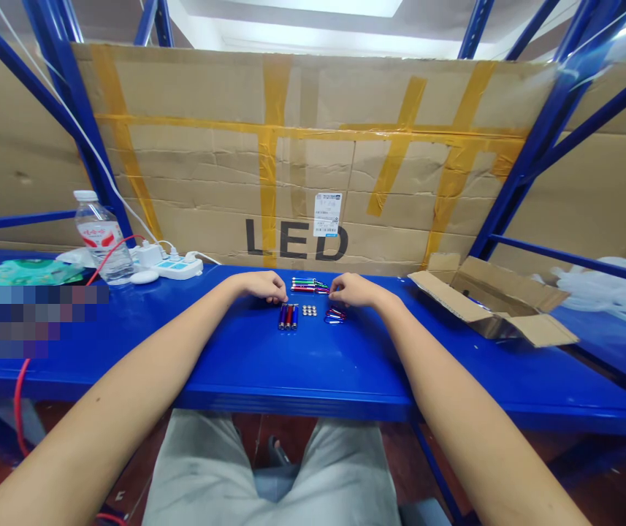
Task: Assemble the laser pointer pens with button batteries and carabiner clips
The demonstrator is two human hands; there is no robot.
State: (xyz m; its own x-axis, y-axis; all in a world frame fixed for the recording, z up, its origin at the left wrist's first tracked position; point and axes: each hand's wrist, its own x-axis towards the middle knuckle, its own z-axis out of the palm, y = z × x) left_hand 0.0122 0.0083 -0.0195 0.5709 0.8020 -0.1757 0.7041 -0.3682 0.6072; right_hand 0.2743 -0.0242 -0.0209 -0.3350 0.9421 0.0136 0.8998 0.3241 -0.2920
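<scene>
My left hand [263,286] rests on the blue table with its fingers curled, just above three short metallic tubes [288,317], two blue and one red, lying side by side. Opposite it, my right hand [352,290] is closed too, its fingertips at the right end of a stack of slim pen-like metal tubes [307,283] in green and red. What either hand holds, if anything, is hidden. Between the hands, several small silver button cells [309,310] sit in neat rows. Red and blue carabiner clips [335,315] lie just below my right hand.
An open cardboard box [488,299] stands on the right, a clear plastic bag [608,288] beyond it. At left are a water bottle [105,241], a white power strip [173,265], a green packet [33,272] and a red cable [21,402]. Large cardboard [197,183] closes off the back.
</scene>
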